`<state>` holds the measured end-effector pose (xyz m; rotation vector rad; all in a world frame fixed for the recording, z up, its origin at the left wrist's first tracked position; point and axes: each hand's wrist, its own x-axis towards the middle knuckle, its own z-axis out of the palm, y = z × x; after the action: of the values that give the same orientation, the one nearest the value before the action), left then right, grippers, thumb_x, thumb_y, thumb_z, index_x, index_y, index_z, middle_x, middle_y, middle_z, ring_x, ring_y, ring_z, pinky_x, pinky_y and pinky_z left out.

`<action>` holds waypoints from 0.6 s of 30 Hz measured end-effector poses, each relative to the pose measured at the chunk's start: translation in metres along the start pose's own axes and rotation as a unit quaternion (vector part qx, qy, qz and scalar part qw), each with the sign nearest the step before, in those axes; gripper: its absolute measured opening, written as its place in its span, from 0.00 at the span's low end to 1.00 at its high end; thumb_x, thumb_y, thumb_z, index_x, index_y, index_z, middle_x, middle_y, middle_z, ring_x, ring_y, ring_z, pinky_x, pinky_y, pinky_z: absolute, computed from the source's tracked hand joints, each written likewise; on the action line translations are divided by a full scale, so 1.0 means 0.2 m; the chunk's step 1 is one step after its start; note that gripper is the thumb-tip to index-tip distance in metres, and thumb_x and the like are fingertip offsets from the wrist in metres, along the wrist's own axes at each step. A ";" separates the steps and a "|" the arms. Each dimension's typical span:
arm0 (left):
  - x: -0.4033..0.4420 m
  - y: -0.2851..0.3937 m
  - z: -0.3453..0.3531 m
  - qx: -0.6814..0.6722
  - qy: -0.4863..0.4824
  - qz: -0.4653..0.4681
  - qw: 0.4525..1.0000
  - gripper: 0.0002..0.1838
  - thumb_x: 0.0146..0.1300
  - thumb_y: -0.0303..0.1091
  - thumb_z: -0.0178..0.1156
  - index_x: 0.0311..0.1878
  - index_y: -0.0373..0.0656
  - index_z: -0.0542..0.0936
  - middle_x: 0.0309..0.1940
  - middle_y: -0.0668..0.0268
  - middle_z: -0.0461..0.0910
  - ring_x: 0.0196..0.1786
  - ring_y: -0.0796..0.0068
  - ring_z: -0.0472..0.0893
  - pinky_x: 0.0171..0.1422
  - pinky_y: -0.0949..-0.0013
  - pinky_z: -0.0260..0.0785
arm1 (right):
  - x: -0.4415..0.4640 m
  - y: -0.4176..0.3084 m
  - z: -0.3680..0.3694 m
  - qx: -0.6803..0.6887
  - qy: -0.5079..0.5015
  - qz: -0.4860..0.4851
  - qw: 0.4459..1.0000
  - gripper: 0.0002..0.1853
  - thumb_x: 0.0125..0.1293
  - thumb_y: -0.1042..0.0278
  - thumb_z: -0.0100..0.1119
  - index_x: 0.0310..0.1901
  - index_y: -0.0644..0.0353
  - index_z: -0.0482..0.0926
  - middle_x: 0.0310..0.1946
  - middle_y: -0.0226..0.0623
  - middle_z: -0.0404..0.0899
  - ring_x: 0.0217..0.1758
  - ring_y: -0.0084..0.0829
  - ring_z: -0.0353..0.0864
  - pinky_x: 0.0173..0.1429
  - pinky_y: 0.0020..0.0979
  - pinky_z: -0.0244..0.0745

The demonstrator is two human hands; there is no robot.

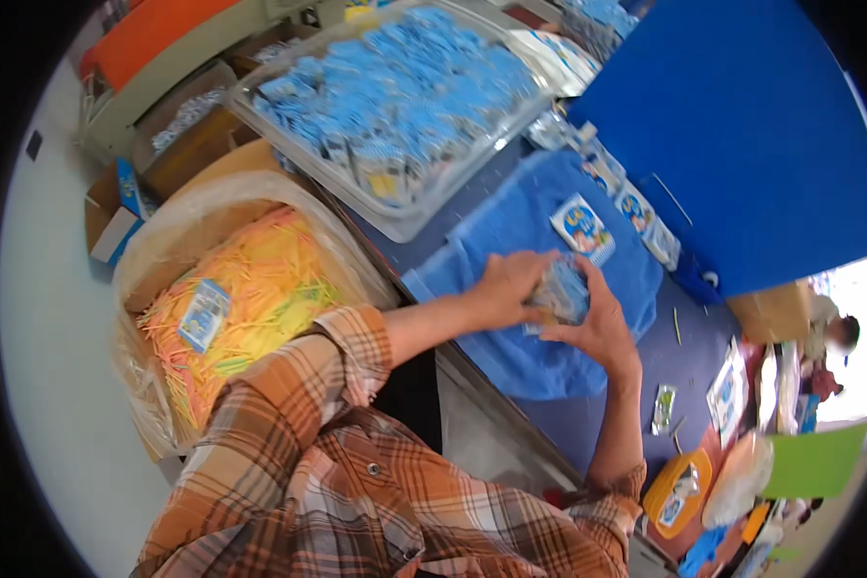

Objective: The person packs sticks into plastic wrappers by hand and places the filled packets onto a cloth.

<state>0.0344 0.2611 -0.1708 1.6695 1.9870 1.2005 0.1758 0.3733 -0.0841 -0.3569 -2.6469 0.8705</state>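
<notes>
Both hands hold a small bundle of clear-and-blue packets (562,292) above a blue towel (520,207). My left hand (512,289) closes on the bundle's left side, with the fingertips partly hidden. On the opposite side, my right hand (599,323) curls its thumb and fingers round the bundle. The bundle is blurred, so its exact contents are hard to make out. Just beyond the hands, a printed white-and-blue packet (582,227) lies on the towel. More such packets (636,207) form a row along the towel's far right edge.
A clear plastic tub (400,228) heaped with blue packets (405,87) stands at the back left. Left of me, a plastic-lined carton (135,289) holds thin coloured sticks (270,255). A tall blue panel (742,125) rises at right. A yellow basket (653,501) sits front right.
</notes>
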 end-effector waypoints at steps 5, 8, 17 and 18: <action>-0.01 0.11 -0.15 0.152 -0.078 -0.027 0.985 0.38 0.50 0.37 0.69 0.66 0.48 0.65 0.52 0.56 0.74 0.57 0.55 0.72 0.58 0.54 0.61 | 0.07 0.00 0.02 -0.039 -0.030 0.069 0.996 0.35 0.40 0.65 0.77 0.53 0.61 0.73 0.47 0.49 0.79 0.50 0.47 0.79 0.52 0.38 0.74; -0.02 0.40 -0.60 0.242 -0.212 -0.058 0.945 0.19 0.46 0.33 0.70 0.43 0.45 0.78 0.40 0.60 0.78 0.52 0.57 0.75 0.50 0.57 0.68 | 0.09 -0.02 0.01 -0.053 -0.031 0.107 0.992 0.30 0.40 0.69 0.75 0.48 0.61 0.74 0.37 0.45 0.82 0.41 0.46 0.83 0.46 0.38 0.76; 0.08 -0.12 -1.32 0.497 -0.114 0.023 0.860 0.37 0.33 0.38 0.78 0.52 0.49 0.73 0.47 0.67 0.71 0.52 0.61 0.71 0.51 0.54 0.62 | 0.24 -0.06 -0.07 0.062 0.003 0.080 0.995 0.28 0.40 0.71 0.76 0.44 0.62 0.72 0.34 0.37 0.83 0.36 0.27 0.84 0.41 0.28 0.77; 0.10 -0.15 -1.30 0.491 -0.116 0.027 0.863 0.40 0.31 0.39 0.79 0.53 0.49 0.73 0.47 0.67 0.71 0.52 0.61 0.71 0.51 0.54 0.62 | 0.29 -0.04 -0.09 0.079 -0.001 0.062 0.995 0.31 0.39 0.73 0.76 0.48 0.65 0.72 0.36 0.35 0.83 0.38 0.26 0.83 0.44 0.27 0.78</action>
<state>-0.1681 0.1738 -0.0274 2.1231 2.5618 -0.1425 0.1292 0.3970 -0.0522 -0.4832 -2.5588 1.1098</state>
